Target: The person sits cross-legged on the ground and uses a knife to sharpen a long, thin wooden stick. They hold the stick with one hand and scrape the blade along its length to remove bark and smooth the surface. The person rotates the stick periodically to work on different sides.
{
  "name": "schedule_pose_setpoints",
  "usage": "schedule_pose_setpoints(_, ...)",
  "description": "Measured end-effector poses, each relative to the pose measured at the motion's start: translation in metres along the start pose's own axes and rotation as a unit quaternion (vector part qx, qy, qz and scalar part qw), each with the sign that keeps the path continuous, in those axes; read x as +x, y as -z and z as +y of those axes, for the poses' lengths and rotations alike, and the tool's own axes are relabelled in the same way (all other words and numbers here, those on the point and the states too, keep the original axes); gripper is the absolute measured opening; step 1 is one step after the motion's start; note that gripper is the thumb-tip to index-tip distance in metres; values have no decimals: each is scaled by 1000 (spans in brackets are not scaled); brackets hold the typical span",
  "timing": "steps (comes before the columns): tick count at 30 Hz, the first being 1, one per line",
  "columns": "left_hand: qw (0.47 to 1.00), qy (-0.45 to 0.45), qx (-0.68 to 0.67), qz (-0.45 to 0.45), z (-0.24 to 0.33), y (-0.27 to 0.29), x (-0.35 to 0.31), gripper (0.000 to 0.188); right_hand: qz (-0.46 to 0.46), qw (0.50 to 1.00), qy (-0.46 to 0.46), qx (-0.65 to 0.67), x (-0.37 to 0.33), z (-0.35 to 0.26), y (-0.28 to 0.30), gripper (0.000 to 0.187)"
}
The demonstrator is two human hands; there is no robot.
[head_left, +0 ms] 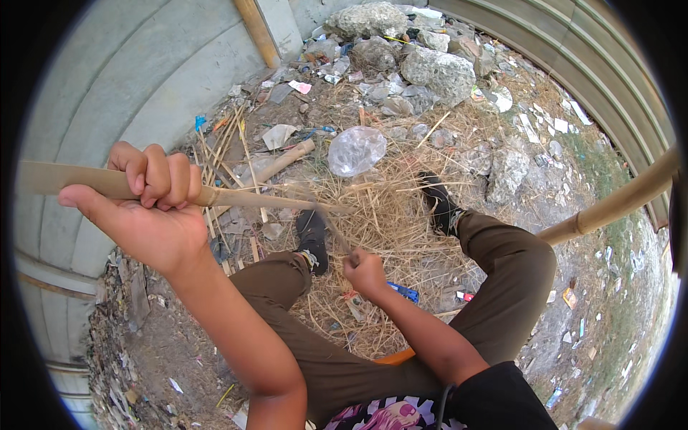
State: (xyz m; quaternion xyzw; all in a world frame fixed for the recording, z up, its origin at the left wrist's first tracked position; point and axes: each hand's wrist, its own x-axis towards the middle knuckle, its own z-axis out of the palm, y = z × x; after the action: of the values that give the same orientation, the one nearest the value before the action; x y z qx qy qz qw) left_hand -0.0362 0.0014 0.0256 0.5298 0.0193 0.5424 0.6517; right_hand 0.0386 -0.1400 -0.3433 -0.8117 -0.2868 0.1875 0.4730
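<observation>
My left hand (pixel 161 208) is raised at the left, its fingers wrapped round a split bamboo strip (pixel 254 200). The strip's broad flat end sticks out to the left of the hand, and its thin end reaches right over the ground. My right hand (pixel 367 275) is closed on the handle of a knife (pixel 330 226), most of the handle hidden in the fist. The dark, slightly blurred blade points up and left to the strip near its thin end; it looks in contact, but I cannot tell for sure. Thin bamboo shavings (pixel 358 222) are heaped below, between my shoes.
A cut bamboo piece (pixel 285 162) and several thin bamboo sticks (pixel 228 143) lie at the left. Beyond is a clear plastic bag (pixel 356 151). Large rocks (pixel 438 74) and litter lie along the walls. A bamboo pole (pixel 609 197) slants in from the right beside my knee.
</observation>
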Motion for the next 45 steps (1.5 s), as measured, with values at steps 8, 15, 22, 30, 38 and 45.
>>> schedule_pose_setpoints(8,1000,16,-16,-15,0,6,-2,73,-301,663,-472,497,41,74,-17,28)
schedule_pose_setpoints(15,1000,7,-12,16,-1,9,4,71,-199,888,-366,192,29,-27,33,25)
schedule_pose_setpoints(22,997,-14,37,67,1,10,2,73,-64,991,60,101,2,-50,8,26)
schedule_pose_setpoints(30,1000,-8,-13,20,6,26,-1,69,-155,910,-371,98,31,126,-21,26)
schedule_pose_setpoints(38,997,-32,30,58,2,23,5,67,-154,818,-423,360,25,43,-25,29)
schedule_pose_setpoints(45,992,-52,38,112,-2,12,8,66,-20,988,-76,132,22,-27,-43,33)
